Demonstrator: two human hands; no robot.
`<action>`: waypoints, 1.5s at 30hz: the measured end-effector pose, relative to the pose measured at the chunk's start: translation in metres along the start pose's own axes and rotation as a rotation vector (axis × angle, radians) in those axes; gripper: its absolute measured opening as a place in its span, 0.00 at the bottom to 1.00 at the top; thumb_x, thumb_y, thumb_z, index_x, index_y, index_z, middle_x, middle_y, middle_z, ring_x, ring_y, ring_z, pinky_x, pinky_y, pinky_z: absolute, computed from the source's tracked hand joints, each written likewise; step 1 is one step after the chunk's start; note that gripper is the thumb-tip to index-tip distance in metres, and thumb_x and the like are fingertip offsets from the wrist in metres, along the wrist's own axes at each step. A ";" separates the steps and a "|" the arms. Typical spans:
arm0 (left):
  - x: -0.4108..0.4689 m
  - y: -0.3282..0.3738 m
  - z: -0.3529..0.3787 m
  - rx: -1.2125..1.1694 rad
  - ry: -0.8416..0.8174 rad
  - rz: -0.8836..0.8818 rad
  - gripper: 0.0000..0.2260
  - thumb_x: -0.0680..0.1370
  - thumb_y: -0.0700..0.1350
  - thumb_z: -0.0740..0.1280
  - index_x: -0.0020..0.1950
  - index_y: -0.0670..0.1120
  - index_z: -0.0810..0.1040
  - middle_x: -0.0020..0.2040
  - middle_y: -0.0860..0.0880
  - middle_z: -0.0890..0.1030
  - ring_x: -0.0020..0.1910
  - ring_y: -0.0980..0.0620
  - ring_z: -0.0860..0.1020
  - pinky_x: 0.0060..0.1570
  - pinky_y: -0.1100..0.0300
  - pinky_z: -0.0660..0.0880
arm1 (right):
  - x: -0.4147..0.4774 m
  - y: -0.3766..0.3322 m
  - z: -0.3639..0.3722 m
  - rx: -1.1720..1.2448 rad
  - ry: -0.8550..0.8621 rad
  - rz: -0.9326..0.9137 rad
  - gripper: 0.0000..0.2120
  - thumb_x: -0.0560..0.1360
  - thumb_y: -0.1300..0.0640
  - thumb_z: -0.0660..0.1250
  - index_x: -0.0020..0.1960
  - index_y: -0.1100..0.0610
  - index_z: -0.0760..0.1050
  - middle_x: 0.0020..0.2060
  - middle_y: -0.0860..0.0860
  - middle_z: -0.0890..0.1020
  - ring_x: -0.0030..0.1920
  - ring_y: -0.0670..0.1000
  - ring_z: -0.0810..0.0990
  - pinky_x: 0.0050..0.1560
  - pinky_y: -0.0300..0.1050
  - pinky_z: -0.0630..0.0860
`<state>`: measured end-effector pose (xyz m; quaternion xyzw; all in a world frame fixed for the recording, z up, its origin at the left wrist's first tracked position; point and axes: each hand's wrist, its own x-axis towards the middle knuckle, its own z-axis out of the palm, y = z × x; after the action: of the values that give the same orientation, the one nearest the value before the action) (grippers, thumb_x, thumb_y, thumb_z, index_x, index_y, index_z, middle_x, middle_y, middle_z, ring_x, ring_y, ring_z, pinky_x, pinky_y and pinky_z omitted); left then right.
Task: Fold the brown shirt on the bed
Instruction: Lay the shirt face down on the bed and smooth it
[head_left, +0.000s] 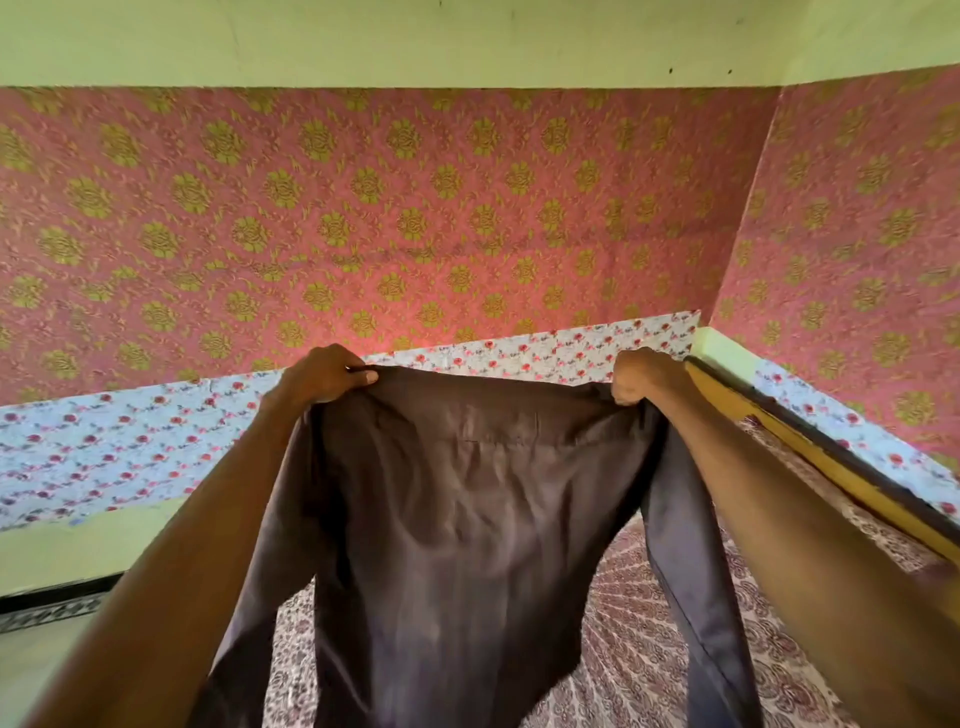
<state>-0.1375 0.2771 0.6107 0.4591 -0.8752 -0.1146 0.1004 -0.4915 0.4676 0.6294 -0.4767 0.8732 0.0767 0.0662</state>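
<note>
The brown shirt (467, 519) hangs spread out in the air in front of me, above the bed (649, 649). My left hand (324, 376) grips its upper left corner, thumb over the top edge. My right hand (641, 375) grips the upper right corner in a fist. The fabric sags between the two hands. One sleeve hangs down along my left forearm, the other along my right. The shirt's lower part runs out of the frame at the bottom.
The bed has a maroon and white patterned sheet. A yellow wooden bed frame edge (831, 483) runs along the right. Pink floral wallpaper (415, 218) covers the walls close behind. Floor (36, 644) shows at lower left.
</note>
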 end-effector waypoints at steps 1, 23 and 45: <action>0.006 -0.007 0.009 -0.025 0.023 -0.009 0.16 0.79 0.53 0.64 0.52 0.42 0.83 0.48 0.39 0.82 0.45 0.43 0.78 0.42 0.57 0.66 | 0.011 -0.004 0.006 0.055 0.062 0.016 0.09 0.77 0.63 0.61 0.37 0.58 0.67 0.33 0.53 0.70 0.30 0.52 0.68 0.34 0.47 0.66; 0.156 -0.195 0.483 -0.316 -0.212 -0.388 0.09 0.78 0.47 0.65 0.46 0.43 0.82 0.44 0.39 0.83 0.44 0.40 0.80 0.45 0.51 0.75 | 0.270 -0.092 0.436 0.183 0.099 0.150 0.10 0.71 0.66 0.67 0.52 0.58 0.80 0.42 0.60 0.83 0.51 0.63 0.78 0.53 0.55 0.72; 0.303 -0.241 0.713 -0.038 0.026 -0.335 0.20 0.82 0.57 0.55 0.50 0.44 0.79 0.49 0.43 0.80 0.46 0.41 0.79 0.42 0.50 0.75 | 0.508 -0.106 0.665 0.193 0.152 0.229 0.12 0.75 0.58 0.61 0.56 0.58 0.75 0.53 0.59 0.81 0.59 0.64 0.73 0.62 0.63 0.63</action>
<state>-0.3190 -0.0291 -0.1186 0.5979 -0.7828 -0.1403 0.1001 -0.6460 0.1245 -0.1253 -0.3698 0.9277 -0.0367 0.0362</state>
